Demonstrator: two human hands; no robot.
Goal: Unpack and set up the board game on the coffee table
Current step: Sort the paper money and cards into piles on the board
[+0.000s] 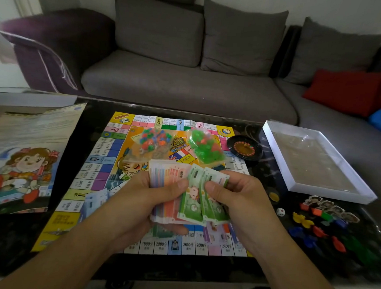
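Banknotes (180, 194) fanned between both hands, long axis pointing away

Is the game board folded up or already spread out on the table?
Spread out. The game board lies flat on the coffee table, its square-lined edges visible on all sides, with two bags of pieces resting on it.

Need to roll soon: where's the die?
In the head view, the white die sits on the dark table right of the board, beside the right hand, below a yellow token.
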